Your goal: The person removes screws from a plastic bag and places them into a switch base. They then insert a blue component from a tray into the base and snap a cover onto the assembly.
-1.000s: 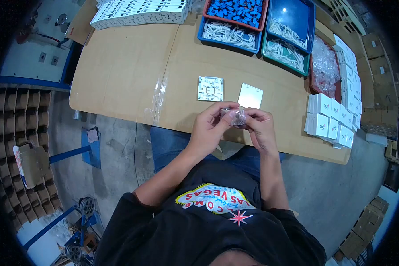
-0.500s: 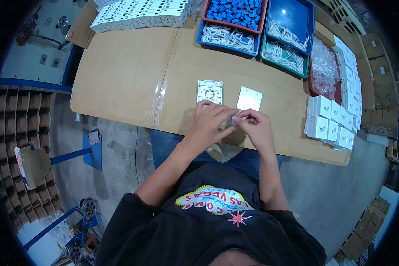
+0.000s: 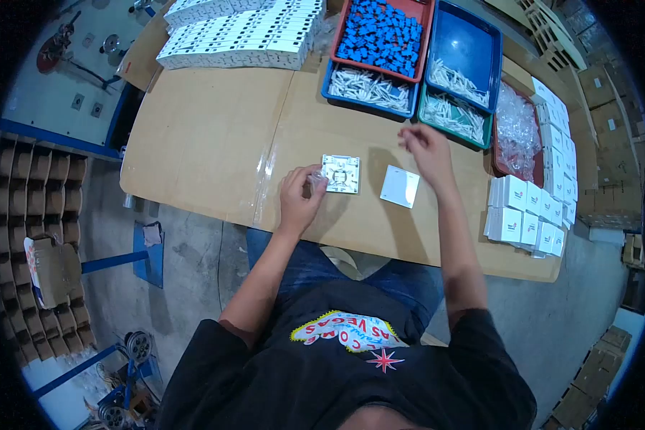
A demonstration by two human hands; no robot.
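Note:
My left hand (image 3: 301,201) is closed on a small clear plastic bag (image 3: 317,178), at the left edge of a square white frame (image 3: 341,174) with a round fitting in its middle. The bag's contents are too small to make out. To the right, a plain white square plate (image 3: 400,186) lies flat on the cardboard. My right hand (image 3: 430,154) is raised above and beyond that plate, short of the parts trays. Its fingers are bent together, and whatever they may hold is hidden.
At the back stand a red tray of blue parts (image 3: 381,37), a blue tray of white pieces (image 3: 369,90) and a green tray (image 3: 453,118). A red tray of plastic bags (image 3: 517,132) is to the right, beside stacked white boxes (image 3: 527,208). More white units (image 3: 240,39) stand back left.
My hands have parted. The left moved left with the plastic bag to the frame's edge; the right went up and away toward the trays. The camera view has shifted slightly.

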